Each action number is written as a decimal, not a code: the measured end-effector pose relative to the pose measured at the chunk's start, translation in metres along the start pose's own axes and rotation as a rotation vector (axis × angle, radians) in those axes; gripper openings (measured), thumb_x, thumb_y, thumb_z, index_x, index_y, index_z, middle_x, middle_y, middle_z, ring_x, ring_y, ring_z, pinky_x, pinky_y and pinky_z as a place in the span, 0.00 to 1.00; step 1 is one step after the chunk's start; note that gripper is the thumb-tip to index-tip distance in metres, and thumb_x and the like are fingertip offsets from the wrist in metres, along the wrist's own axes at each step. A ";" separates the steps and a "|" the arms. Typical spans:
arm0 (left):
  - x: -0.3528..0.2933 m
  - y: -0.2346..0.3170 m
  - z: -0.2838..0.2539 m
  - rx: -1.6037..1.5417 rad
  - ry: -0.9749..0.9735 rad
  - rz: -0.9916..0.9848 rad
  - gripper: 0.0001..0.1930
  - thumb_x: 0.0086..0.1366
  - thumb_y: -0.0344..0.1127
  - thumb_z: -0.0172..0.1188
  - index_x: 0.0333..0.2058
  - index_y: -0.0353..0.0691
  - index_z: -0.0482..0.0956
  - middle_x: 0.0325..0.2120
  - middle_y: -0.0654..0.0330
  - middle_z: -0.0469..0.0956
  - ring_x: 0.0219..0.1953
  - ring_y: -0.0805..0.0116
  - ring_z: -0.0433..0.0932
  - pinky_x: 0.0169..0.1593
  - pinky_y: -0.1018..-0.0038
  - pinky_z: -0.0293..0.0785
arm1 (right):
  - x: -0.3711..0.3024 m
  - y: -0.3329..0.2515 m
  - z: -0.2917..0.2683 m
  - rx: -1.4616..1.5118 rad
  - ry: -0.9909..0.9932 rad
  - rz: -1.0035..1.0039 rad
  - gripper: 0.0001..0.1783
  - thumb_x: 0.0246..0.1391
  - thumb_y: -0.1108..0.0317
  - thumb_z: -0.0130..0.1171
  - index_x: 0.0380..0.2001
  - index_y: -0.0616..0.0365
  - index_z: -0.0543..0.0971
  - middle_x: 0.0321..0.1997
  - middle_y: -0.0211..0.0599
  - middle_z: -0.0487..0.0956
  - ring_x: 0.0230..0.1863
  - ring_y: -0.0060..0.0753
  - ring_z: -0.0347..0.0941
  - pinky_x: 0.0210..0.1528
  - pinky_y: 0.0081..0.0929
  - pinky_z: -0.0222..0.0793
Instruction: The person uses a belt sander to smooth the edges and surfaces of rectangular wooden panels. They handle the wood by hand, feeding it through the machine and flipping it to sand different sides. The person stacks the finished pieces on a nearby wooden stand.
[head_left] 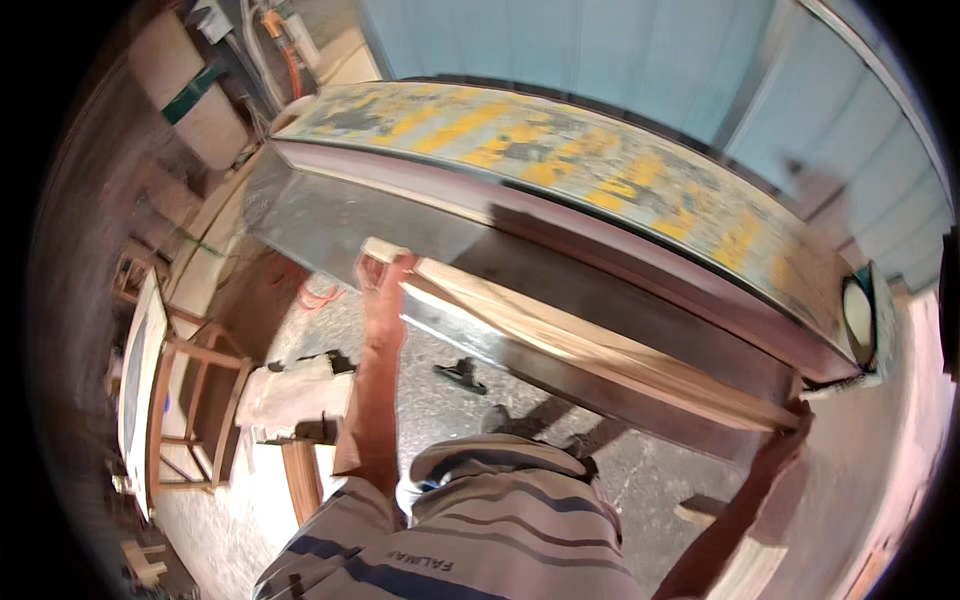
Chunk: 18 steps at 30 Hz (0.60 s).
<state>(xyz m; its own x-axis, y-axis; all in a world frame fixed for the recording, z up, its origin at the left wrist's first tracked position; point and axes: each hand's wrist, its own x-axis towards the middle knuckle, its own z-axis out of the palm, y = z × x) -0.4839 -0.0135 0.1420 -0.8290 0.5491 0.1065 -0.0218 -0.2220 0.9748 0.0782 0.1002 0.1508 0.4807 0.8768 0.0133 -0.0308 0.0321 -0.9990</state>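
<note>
A long, pale wooden board (580, 345), perhaps several strips laid together, stretches between my two hands above a grey metal table (330, 215). My left hand (383, 275) is closed round its left end, with the thumb and fingers wrapped over the wood. At the far right end, my right hand (792, 436) grips the other tip, its fingers partly hidden and slightly blurred. Behind the board runs a long machine (560, 150) with a worn top in yellow and grey stripes. Its upright pinkish side (450, 188) faces the board, which stays apart from it.
Blue wall panels (570, 45) rise behind the machine. A wooden frame like a chair (200, 400) stands at the left, near stacked pale wood (295, 395). Orange hose (318, 298) lies on the floor. A dark object (460, 376) sits below the table's front edge, and a wood offcut (700, 509) lies lower right.
</note>
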 end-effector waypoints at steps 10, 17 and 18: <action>0.049 -0.019 -0.034 0.260 0.173 -0.187 0.26 0.58 0.55 0.53 0.49 0.46 0.66 0.47 0.60 0.66 0.50 0.65 0.65 0.52 0.65 0.62 | 0.007 -0.001 -0.005 0.437 -0.080 -0.002 0.25 0.62 0.54 0.33 0.41 0.62 0.75 0.40 0.37 0.77 0.42 0.28 0.68 0.45 0.24 0.59; 0.055 -0.009 -0.034 0.260 0.208 -0.216 0.29 0.57 0.57 0.53 0.51 0.45 0.65 0.46 0.59 0.67 0.47 0.66 0.67 0.49 0.65 0.63 | -0.004 -0.008 -0.014 0.312 -0.122 -0.039 0.24 0.63 0.53 0.37 0.45 0.60 0.74 0.43 0.37 0.75 0.46 0.30 0.68 0.52 0.28 0.60; 0.051 -0.007 -0.031 0.252 0.210 -0.224 0.29 0.57 0.57 0.53 0.51 0.45 0.65 0.46 0.59 0.67 0.47 0.66 0.67 0.49 0.65 0.63 | -0.006 -0.008 -0.010 0.229 -0.132 -0.073 0.23 0.63 0.53 0.39 0.45 0.61 0.74 0.43 0.36 0.75 0.46 0.29 0.68 0.51 0.27 0.60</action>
<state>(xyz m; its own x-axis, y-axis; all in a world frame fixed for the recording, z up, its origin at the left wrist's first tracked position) -0.5436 -0.0088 0.1348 -0.9161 0.3790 -0.1310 -0.0986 0.1038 0.9897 0.0846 0.0897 0.1579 0.3706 0.9228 0.1054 -0.2046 0.1918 -0.9599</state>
